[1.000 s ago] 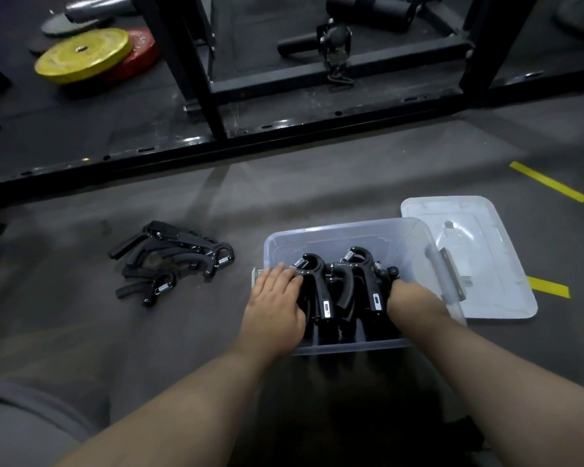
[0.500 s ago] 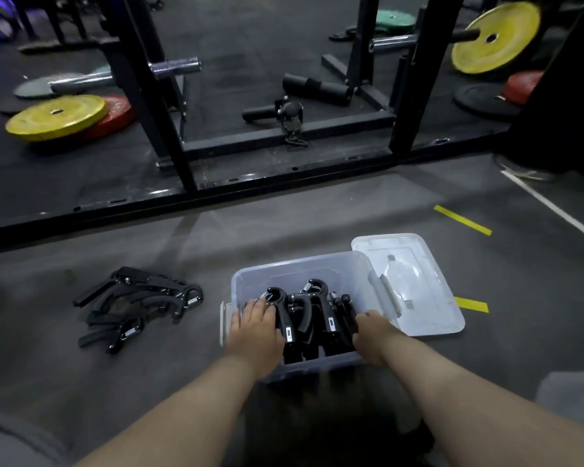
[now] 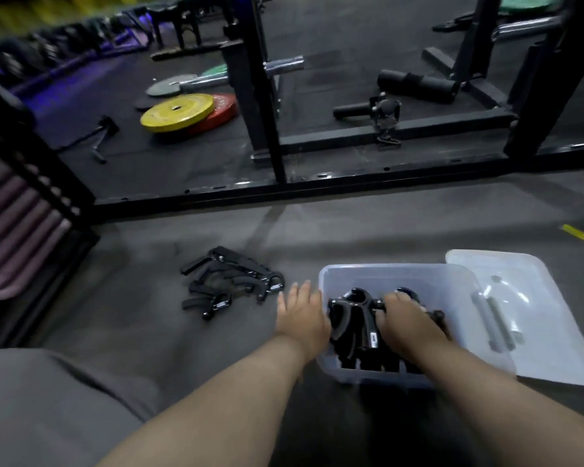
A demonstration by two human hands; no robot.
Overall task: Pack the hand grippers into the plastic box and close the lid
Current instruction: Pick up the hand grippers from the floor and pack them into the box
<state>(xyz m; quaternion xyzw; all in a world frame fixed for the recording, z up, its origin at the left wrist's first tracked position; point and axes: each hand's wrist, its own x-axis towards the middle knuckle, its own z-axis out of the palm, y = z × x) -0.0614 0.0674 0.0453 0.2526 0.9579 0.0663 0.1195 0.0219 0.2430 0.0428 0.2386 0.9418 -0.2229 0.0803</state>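
Box holds upright grippers; right grip lies on them, hold unclear. Left grip is flat, empty. Loose pile looks stiff, tangled: lift by handles.

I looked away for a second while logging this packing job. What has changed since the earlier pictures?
The left hand has moved left, off the plastic box, and reaches, fingers straight, toward the loose grippers on the floor. The right hand stays on the packed grippers. Box, lid and floor pile lie as before.
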